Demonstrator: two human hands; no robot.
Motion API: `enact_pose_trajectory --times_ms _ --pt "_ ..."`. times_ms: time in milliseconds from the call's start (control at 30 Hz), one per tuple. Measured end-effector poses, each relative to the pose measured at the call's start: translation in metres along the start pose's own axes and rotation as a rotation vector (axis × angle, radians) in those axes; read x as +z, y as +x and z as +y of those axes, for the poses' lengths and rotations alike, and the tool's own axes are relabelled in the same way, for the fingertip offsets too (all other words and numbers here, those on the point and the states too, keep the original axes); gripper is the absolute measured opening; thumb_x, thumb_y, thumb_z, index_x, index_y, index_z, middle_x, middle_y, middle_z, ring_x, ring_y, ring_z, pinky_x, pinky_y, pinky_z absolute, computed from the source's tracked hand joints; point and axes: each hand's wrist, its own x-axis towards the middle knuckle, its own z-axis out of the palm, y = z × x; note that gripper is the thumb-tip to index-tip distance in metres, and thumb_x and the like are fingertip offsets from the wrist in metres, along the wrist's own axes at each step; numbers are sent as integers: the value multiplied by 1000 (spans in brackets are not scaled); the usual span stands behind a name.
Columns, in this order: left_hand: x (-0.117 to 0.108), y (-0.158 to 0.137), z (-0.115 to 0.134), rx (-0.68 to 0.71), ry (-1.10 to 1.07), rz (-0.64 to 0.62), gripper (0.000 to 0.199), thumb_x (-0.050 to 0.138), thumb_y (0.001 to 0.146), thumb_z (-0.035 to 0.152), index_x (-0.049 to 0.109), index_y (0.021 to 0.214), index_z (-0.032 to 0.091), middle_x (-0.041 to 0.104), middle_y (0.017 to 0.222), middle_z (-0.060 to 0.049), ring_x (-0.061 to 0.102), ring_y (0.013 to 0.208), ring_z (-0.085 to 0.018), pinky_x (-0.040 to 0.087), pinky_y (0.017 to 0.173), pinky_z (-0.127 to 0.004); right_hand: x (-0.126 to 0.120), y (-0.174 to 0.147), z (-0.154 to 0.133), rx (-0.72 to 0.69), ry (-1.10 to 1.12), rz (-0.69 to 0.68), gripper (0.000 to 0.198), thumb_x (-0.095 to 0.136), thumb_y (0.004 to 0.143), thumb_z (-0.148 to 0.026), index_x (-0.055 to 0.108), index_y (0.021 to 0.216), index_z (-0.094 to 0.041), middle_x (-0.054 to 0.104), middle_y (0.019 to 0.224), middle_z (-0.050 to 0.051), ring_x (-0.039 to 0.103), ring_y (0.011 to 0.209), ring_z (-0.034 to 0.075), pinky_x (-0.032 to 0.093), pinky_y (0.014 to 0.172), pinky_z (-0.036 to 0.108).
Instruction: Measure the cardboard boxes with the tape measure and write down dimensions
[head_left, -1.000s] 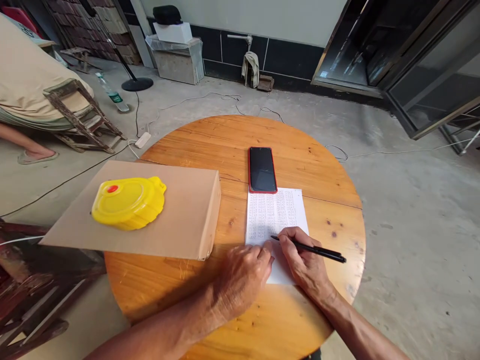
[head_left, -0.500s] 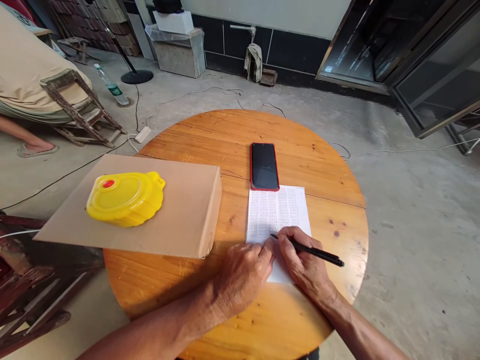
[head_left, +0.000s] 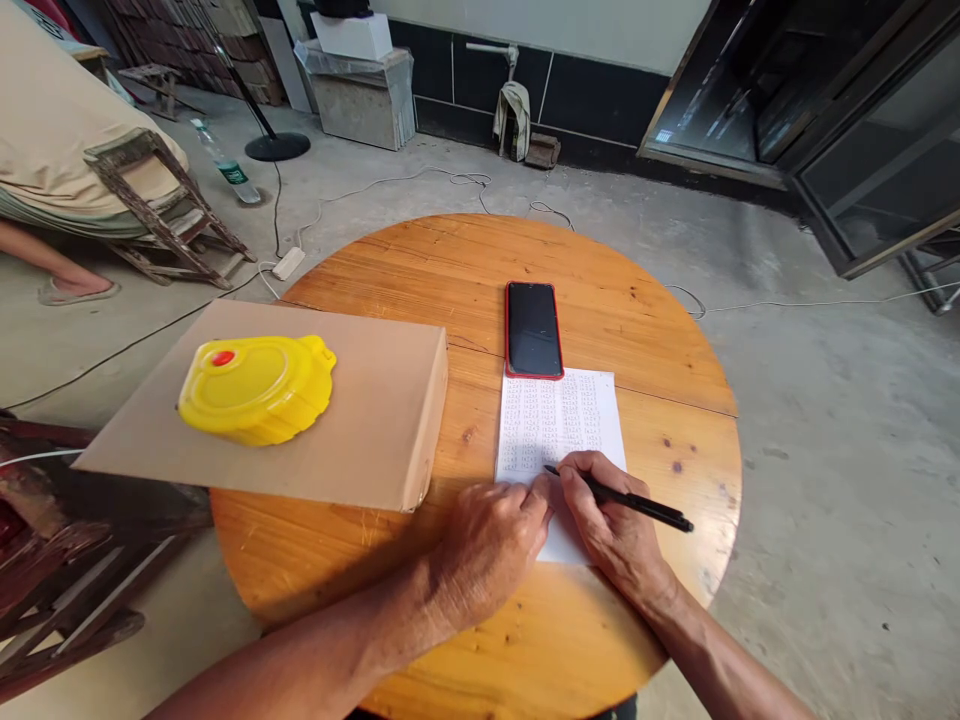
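Note:
A sheet of white paper [head_left: 558,420] lies on the round wooden table [head_left: 480,660], its upper part covered with rows of small handwritten figures in columns. My right hand [head_left: 611,520] grips a black pen [head_left: 652,508], its tip touching the sheet at the lowest written row. Resting on the lower left of the paper is my left hand [head_left: 495,545], closed with its fingers curled under and its fingertips partly hidden; I see nothing held in it. Just above, a phone with a red case [head_left: 533,330] and a dark screen overlaps the sheet's top edge.
On the table's left, a cardboard box [head_left: 367,420] carries a yellow plastic case [head_left: 262,385] with a red button. A wooden chair [head_left: 52,560] stands at lower left. Beyond are a small wooden stool [head_left: 161,205], a water bottle [head_left: 229,165], floor cables and a person's foot [head_left: 79,285].
The whole view has shifted slightly, with things appearing a little more to the right and higher. Both hands and the pen keep nearly the same place on the paper.

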Motion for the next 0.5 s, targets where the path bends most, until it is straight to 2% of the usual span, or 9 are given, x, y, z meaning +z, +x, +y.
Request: enact_pose_trajectory --times_ms 267,500 --pt "1 -1 -1 4 4 -16 17 48 92 15 56 106 18 64 71 1 62 62 -18 42 54 -33 2 -2 4 17 20 0 15 51 90 -24 58 77 -20 57 66 -2 52 59 13 41 58 24" --pt "-1 -2 -1 2 -19 -42 13 49 91 14 57 99 20 64 73 1 63 64 -19 43 55 -33 0 -2 5 5 -3 -22 16 51 90 -22 57 76 -19 56 65 -3 49 58 11 40 58 23"
